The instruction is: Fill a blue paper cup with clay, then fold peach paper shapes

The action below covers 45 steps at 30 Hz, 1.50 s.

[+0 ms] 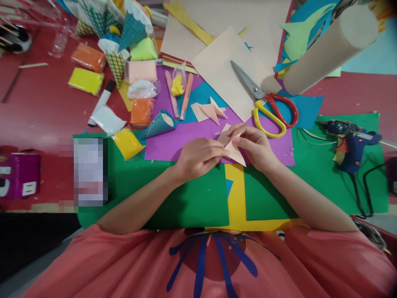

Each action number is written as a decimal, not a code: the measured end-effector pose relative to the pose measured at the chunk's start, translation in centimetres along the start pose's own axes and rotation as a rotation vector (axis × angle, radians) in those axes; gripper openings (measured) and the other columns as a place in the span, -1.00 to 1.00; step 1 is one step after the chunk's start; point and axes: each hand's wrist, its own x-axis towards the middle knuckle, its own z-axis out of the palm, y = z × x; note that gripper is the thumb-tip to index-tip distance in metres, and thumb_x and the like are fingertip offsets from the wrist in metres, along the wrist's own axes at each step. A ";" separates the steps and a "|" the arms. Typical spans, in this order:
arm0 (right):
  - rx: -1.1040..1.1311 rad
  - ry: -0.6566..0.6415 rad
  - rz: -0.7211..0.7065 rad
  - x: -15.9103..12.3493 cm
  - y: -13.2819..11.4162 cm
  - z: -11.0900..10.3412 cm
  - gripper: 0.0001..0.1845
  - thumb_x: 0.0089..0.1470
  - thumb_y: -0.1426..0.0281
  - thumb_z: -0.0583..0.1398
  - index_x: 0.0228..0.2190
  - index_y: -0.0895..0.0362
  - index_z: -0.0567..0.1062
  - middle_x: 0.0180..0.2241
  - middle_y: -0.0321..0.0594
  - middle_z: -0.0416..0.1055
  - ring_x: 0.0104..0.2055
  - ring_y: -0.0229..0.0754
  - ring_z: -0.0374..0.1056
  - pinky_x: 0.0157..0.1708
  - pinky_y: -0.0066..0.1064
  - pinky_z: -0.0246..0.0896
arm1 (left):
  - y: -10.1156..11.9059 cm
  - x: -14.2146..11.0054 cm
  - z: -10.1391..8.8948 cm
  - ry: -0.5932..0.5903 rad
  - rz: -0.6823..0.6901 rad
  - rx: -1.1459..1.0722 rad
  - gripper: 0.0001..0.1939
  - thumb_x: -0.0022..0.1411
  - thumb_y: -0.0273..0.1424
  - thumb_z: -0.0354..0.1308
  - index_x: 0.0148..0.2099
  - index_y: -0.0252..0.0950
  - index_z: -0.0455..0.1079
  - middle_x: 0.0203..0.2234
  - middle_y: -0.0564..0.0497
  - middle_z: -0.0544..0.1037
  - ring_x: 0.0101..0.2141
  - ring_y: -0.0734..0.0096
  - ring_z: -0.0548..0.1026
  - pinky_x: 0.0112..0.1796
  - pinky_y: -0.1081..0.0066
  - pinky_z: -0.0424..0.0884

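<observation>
Between my two hands is a small folded piece of pale peach paper (236,155), held over the purple sheet (195,142). My left hand (203,157) pinches its left side with the fingertips. The thumb and fingers of my right hand (252,145) grip the upper right part and hide some of the folds. Just beyond lie other folded peach paper pieces (209,111) with pointed ends. Scissors (256,91) with one red and one yellow handle rest open, blades pointing away, beyond my right hand.
A glue gun (353,149) lies at right on green paper (316,194). A thick cardboard tube (328,51) stands behind it. Clay packets (142,111), paper cones (116,62), a marker (101,103) and a phone (89,171) are at left. Peach sheets (223,70) lie at the back.
</observation>
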 end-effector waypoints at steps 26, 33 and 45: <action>-0.569 0.115 -0.585 -1.0 -0.8 0.4 -0.92 0.14 0.39 0.22 -0.27 0.03 0.49 -0.39 -0.28 0.41 -0.34 -0.23 0.35 -0.39 -0.34 0.33 | -0.3 0.1 0.2 0.171 -0.295 -0.080 -0.93 0.23 -0.48 0.20 -0.26 -0.25 0.51 -0.39 0.07 0.64 -0.33 0.52 0.58 -0.30 0.52 0.48; -0.561 0.138 -0.567 -1.0 -0.8 0.3 -0.95 0.12 0.43 0.24 -0.34 0.04 0.53 -0.42 -0.30 0.41 -0.38 -0.27 0.35 -0.43 -0.36 0.32 | -0.1 0.3 0.1 0.144 -0.243 0.013 -0.94 0.23 -0.49 0.20 -0.27 -0.27 0.50 -0.39 0.06 0.65 -0.33 0.50 0.59 -0.27 0.51 0.49; -0.242 0.118 -0.266 -1.0 -0.3 0.4 -0.88 0.20 0.35 0.15 -0.20 0.07 0.42 -0.27 -0.25 0.44 -0.30 -0.29 0.39 -0.32 -0.39 0.36 | -0.3 0.3 0.1 0.229 -0.307 -0.055 -0.97 0.22 -0.48 0.23 -0.28 -0.25 0.48 -0.41 0.08 0.63 -0.34 0.51 0.59 -0.27 0.52 0.49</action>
